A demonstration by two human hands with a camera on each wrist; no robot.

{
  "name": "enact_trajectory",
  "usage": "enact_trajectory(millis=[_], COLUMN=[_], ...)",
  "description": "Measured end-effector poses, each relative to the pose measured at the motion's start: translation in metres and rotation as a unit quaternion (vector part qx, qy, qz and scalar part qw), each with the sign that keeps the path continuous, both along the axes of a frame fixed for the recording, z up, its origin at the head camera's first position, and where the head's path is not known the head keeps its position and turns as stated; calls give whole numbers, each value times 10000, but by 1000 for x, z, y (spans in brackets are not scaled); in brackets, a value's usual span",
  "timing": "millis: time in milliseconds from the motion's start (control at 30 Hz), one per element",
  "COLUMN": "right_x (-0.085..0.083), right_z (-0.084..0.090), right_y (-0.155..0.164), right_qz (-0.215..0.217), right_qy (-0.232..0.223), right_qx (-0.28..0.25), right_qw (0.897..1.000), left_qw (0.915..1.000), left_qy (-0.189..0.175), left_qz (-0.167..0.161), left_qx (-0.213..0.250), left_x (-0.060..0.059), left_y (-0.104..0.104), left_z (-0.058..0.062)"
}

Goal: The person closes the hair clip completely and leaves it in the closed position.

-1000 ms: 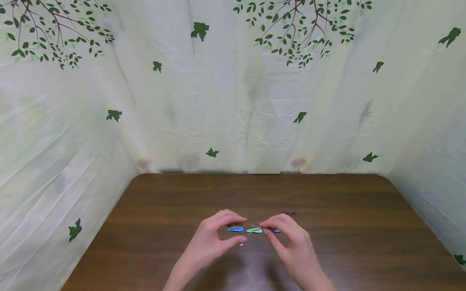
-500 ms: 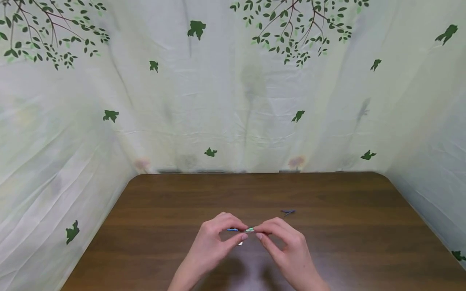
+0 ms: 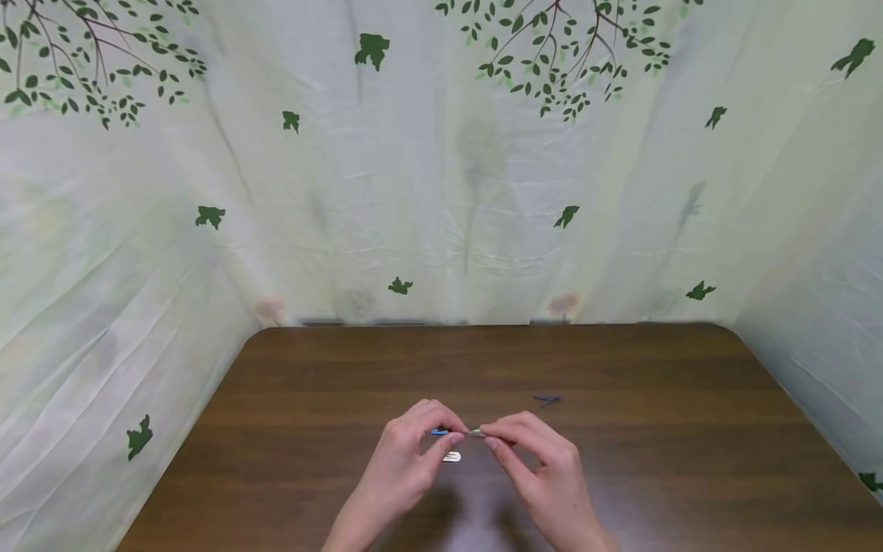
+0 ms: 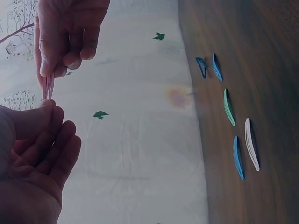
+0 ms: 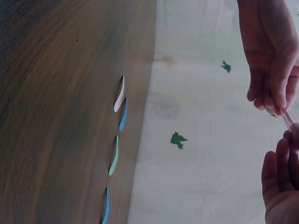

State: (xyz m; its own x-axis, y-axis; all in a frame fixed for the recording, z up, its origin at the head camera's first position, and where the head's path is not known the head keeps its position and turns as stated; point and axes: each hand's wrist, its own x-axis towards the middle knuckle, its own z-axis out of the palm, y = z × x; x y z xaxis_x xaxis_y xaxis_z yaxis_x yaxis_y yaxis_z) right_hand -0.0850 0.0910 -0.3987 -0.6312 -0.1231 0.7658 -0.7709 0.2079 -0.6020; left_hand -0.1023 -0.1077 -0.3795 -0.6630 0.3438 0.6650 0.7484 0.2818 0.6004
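Held up between both hands is a slim pale pink snap hair clip (image 4: 48, 87). My left hand (image 3: 403, 452) pinches one end between thumb and fingers, hiding that tip. My right hand (image 3: 545, 468) grips the opposite end, as the right wrist view of the hair clip (image 5: 287, 119) also shows. On the table behind and below lie a white hair clip (image 4: 252, 144), a blue hair clip (image 4: 238, 157), a green hair clip (image 4: 229, 107) and another blue hair clip (image 4: 217, 67). Farther back, a dark blue hair clip (image 3: 547, 399) lies with its arms spread apart.
The brown wooden table (image 3: 331, 376) reaches back to a pale fabric curtain (image 3: 414, 230) printed with leaves and branches. Curtain fabric also hangs on both sides.
My left hand has moved from a wide finger gap to pinching the pink hair clip. My right hand has brought that clip left, and the clip's arms, spread earlier, now lie close together.
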Motion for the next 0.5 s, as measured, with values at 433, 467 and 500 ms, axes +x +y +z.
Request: enact_trajectory(millis=[433,467,500], right_x=[-1,-1,-1], right_z=[-1,0,0], right_y=[3,4,5], right_qz=[592,708,839], right_qy=[-363,-474,-591], right_qx=[-901,-926,-938], right_qw=[9935,9920,9903], left_qw=[9997,9996,9994], left_qy=[-171,-197,-250], left_qz=[71,26,-25], left_qx=[188,219,246], left_x=[5,5,6], left_y=[3,3,3], left_z=[8,7,7])
